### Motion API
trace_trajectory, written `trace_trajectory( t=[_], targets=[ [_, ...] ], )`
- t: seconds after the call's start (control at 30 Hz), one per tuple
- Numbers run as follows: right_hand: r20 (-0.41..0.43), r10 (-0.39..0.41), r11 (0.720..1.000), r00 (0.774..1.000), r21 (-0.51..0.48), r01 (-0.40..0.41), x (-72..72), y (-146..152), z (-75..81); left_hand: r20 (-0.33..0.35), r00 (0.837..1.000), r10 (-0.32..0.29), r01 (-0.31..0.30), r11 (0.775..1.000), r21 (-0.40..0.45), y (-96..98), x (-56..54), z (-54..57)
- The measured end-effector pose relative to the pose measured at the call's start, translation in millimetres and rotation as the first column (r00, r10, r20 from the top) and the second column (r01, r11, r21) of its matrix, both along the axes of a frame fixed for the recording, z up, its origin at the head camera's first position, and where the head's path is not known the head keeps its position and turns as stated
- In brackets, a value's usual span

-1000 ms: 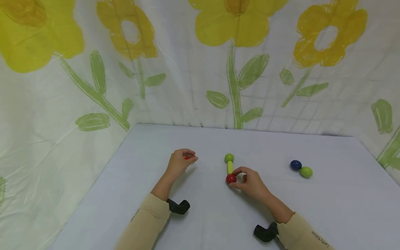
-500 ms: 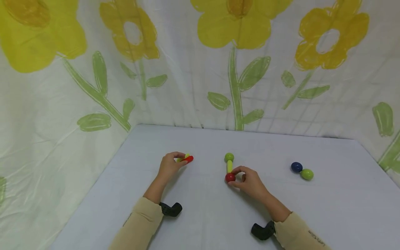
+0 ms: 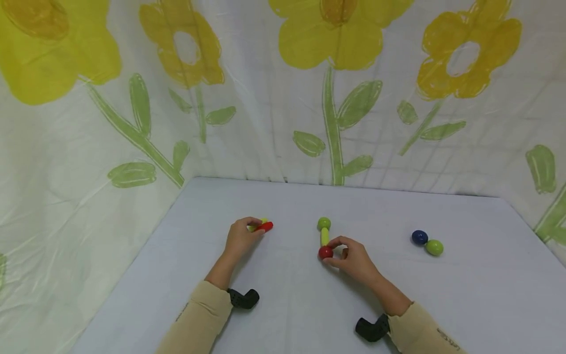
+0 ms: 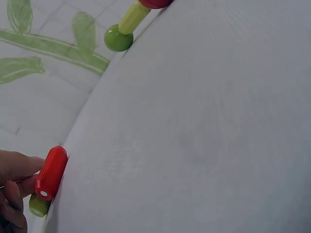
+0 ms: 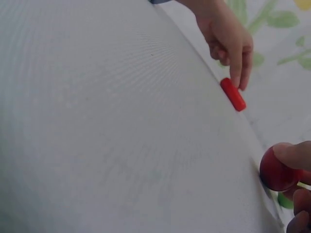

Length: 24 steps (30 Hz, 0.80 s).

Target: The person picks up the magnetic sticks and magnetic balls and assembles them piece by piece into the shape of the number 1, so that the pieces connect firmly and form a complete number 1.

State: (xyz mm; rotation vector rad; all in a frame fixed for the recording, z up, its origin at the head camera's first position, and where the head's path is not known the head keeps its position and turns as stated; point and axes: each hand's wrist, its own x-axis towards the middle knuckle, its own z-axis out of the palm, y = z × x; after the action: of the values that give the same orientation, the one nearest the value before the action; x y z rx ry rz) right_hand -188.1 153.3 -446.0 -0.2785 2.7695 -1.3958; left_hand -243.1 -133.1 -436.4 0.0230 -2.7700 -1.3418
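Observation:
My left hand [image 3: 240, 238] is at the left of the table, its thumb and fingertips at a short red rod [image 3: 265, 226]. A yellow-green rod [image 4: 39, 206] lies right beside the red one, partly covered by the fingers. In the right wrist view, the fingertips meet the red rod's upper side. My right hand [image 3: 355, 258] pinches a glossy red ball [image 3: 325, 252] between thumb and forefinger. From that ball a yellow-green rod [image 3: 325, 237] runs away from me to a green ball [image 3: 324, 223], the three lined up like a dumbbell.
A dark blue ball [image 3: 419, 238] and a light green ball [image 3: 435, 247] sit together at the right of the white table [image 3: 283, 305]. A flower-printed curtain [image 3: 256, 147] hangs behind the far edge. Black wrist-camera mounts [image 3: 372, 328] stick out from both sleeves.
My left hand has drawn back to the left, bringing the red rod and the yellow-green rod beside it into clearer sight. The right hand keeps its pinch on the red ball, nearly still.

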Motion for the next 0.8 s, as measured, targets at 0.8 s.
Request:
trace_trajectory(
  t=[0.8],
  targets=[
    [0.054, 0.011, 0.998, 0.998, -0.054, -0.008, -2.1, 3.7, -2.9, -0.012, 0.997, 0.072, -0.073, 0.980, -0.187, 7.9, -0.2, -2.3]
  ],
)
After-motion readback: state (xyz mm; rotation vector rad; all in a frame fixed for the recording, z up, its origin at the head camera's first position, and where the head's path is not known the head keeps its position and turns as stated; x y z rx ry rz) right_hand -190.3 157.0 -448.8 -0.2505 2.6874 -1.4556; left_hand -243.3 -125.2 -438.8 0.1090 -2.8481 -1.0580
